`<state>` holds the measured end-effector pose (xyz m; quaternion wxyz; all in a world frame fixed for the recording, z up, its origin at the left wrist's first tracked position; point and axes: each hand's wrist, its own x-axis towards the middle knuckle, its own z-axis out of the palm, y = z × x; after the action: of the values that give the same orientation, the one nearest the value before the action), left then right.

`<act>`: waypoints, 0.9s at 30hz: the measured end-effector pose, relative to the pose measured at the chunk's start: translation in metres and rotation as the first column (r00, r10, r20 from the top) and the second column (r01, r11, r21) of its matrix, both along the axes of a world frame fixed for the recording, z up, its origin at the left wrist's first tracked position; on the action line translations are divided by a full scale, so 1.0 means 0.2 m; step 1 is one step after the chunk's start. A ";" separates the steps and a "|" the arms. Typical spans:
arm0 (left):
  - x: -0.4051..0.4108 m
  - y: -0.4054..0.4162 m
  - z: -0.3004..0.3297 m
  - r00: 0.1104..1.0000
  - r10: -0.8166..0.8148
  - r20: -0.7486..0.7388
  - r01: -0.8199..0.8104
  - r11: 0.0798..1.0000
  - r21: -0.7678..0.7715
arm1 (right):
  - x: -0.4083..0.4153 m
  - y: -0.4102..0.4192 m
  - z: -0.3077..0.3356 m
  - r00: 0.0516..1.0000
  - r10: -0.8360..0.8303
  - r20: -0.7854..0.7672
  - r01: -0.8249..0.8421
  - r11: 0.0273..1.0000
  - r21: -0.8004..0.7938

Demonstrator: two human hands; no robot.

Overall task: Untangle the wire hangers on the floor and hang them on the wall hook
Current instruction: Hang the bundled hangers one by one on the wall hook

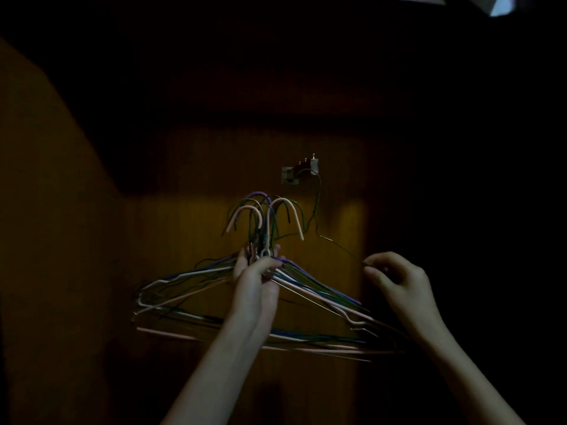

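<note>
My left hand (257, 273) grips a bundle of wire hangers (196, 297) by their necks, held up in front of a dim wooden wall. The bundle mixes pink, white, purple and dark green hangers, with the hooks fanned out above my fingers. A small metal wall hook (302, 172) with several pegs is fixed above the bundle. One thin dark hanger (317, 207) hangs from that hook by its top. My right hand (395, 279) pinches this hanger's right shoulder wire, to the right of the bundle.
The wooden wall (184, 185) fills the view and is very dark, lit only in a band behind the hangers. A pale patch (503, 7) shows at the top right corner. The floor is out of sight.
</note>
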<state>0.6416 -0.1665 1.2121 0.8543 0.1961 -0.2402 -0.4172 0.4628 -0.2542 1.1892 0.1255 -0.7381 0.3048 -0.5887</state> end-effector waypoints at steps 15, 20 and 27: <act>0.14 -0.08 0.05 0.990 0.068 0.125 -0.072 0.997 0.029 | 0.22 -0.41 0.19 0.985 -0.048 0.166 0.060 0.996 -0.068; 0.18 -0.16 0.07 0.978 0.118 0.174 -0.127 0.991 0.044 | 0.34 -0.67 0.20 0.991 -0.017 0.129 0.018 1.000 -0.002; 0.20 -0.26 0.13 0.976 0.184 0.120 -0.187 0.982 0.014 | 0.47 -0.92 0.21 0.995 -0.098 0.036 0.098 0.995 0.018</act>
<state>0.6819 -0.2184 1.2386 0.8713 0.2526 -0.2658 -0.3263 0.5571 -0.4376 1.2321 0.1080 -0.7104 0.3431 -0.6049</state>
